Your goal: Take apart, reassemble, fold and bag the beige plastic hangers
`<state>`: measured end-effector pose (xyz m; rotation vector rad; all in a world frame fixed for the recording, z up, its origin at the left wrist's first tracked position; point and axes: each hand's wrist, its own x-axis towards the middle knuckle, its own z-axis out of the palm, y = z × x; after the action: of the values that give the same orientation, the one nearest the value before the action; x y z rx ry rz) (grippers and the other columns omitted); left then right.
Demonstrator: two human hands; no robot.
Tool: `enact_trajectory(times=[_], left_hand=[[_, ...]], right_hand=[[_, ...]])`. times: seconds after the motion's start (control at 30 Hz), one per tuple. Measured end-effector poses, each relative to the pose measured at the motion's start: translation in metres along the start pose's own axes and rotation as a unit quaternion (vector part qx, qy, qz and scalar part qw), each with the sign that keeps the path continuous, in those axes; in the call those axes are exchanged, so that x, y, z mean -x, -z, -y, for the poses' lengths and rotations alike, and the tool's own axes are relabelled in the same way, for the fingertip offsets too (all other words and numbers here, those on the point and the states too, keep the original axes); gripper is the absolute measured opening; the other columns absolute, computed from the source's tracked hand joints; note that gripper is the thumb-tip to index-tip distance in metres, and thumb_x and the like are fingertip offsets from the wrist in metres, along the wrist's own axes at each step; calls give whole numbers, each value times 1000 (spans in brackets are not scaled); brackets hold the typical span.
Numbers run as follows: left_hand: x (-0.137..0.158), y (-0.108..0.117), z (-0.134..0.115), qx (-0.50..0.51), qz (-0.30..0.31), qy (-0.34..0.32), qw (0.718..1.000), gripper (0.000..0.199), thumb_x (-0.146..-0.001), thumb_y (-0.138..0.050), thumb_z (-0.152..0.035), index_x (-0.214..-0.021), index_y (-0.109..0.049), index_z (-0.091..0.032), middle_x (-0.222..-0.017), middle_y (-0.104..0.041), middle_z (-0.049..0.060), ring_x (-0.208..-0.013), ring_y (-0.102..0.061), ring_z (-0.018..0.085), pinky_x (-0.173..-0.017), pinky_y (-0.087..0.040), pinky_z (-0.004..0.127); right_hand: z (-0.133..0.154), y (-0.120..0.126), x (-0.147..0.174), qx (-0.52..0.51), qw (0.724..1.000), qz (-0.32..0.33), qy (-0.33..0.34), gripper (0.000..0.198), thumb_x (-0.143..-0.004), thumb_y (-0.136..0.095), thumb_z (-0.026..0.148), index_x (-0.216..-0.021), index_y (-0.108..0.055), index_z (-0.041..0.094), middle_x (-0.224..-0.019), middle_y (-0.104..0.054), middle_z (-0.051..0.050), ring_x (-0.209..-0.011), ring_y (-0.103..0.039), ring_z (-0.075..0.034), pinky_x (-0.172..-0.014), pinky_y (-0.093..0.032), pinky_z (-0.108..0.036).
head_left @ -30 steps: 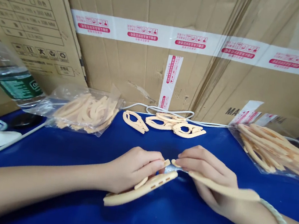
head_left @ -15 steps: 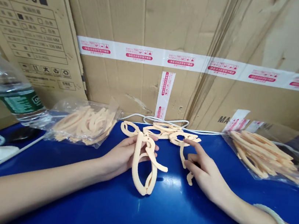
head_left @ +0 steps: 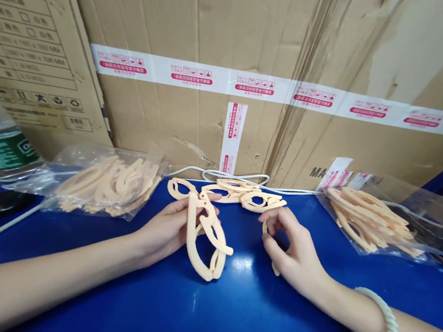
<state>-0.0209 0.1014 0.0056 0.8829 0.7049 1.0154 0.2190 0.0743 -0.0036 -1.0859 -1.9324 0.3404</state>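
Note:
A beige plastic folding clothes hanger (head_left: 190, 247), folded into a loop, hangs tilted from my left hand (head_left: 167, 230). That hand is closed round its upper end, and a curved arm of the hanger points down to the right. My right hand (head_left: 292, 247) is closed, thumb and fingers curled on a slim curved beige piece (head_left: 265, 229). Only the ends of this piece show; its middle is hidden by the hand. Behind both hands, several more folded beige hangers (head_left: 255, 202) lie in a row on the blue table (head_left: 199, 322).
A clear bag of beige hanger parts (head_left: 109, 186) lies at left, another bag of parts (head_left: 370, 220) at right. A water bottle (head_left: 1, 151) leans at far left near a white cable (head_left: 2, 226). Cardboard boxes (head_left: 194, 124) stand along the back.
The view has shifted to the right. My right hand has drawn back from the row of hangers, and its fingers have curled more closely around the curved piece. My left hand still holds the hanger.

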Motion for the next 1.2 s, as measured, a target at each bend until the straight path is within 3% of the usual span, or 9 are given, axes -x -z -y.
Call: enact_trajectory(times=[0.07,0.17,0.3,0.43,0.5,0.63,0.77,0.93,1.2], left_hand=[[0,-1,1,-8,-5,-12,1000,29,-74,-79,-26,-101,-72,-17,-85,-74,4,-77,-67,15,-77,-52,26],[2,-3,3,-19,-19,-12,1000,28,-73,-80,-24,-100,-72,-17,-89,-75,6,-79,-66,16,-78,-51,26],[4,-3,1,-13,-21,-13,1000,28,-79,-75,-29,-103,-69,-16,-94,-76,9,-86,-68,20,-83,-51,31],[5,-3,0,9,-1,-3,1000,48,-85,-61,-56,-105,-65,-13,-98,-75,15,-93,-68,26,-88,-50,38],[6,-3,1,-8,25,-14,1000,54,-82,-62,-60,-106,-63,-12,-102,-73,16,-92,-69,28,-87,-51,38],[12,-5,3,-111,100,-51,987,49,-74,-80,-27,-115,-56,-18,-110,-72,12,-94,-70,24,-81,-53,32],[16,-7,4,-176,137,-58,973,44,-77,-74,-13,-116,-54,-20,-104,-72,6,-87,-71,19,-76,-54,27],[14,-8,4,-221,140,-57,963,18,-84,-67,-23,-99,-60,-14,-86,-71,4,-70,-67,13,-66,-54,22],[14,-6,3,-228,127,-49,964,24,-87,-64,-35,-97,-58,-14,-72,-70,2,-61,-66,13,-62,-54,24]], right_hand=[[9,2,4,39,992,35,113,25,-82,-47,10,-104,-56,18,-91,-57,-6,-85,-54,-22,-75,-46,-38],[22,3,9,98,961,101,239,31,-88,-47,7,-116,-56,14,-108,-60,-12,-97,-52,-25,-82,-43,-41],[28,2,10,151,925,117,330,24,-93,-49,7,-113,-62,9,-111,-63,-12,-102,-53,-26,-81,-42,-39],[28,1,9,156,921,119,336,22,-97,-46,9,-108,-65,9,-108,-67,-11,-102,-55,-25,-80,-43,-37],[28,1,9,166,913,110,356,24,-99,-44,11,-108,-66,10,-108,-68,-10,-103,-55,-24,-82,-42,-37],[31,1,11,183,881,135,415,25,-101,-44,12,-112,-67,13,-120,-67,-6,-113,-53,-21,-93,-39,-37],[35,0,10,182,858,153,455,24,-100,-45,13,-110,-67,13,-119,-68,-4,-113,-54,-20,-97,-39,-36],[32,0,10,188,881,122,416,32,-102,-36,11,-102,-68,12,-107,-70,-5,-111,-55,-20,-97,-37,-37],[27,-4,17,216,909,102,342,26,-99,-39,9,-91,-64,12,-110,-65,-10,-108,-53,-26,-96,-36,-44]])
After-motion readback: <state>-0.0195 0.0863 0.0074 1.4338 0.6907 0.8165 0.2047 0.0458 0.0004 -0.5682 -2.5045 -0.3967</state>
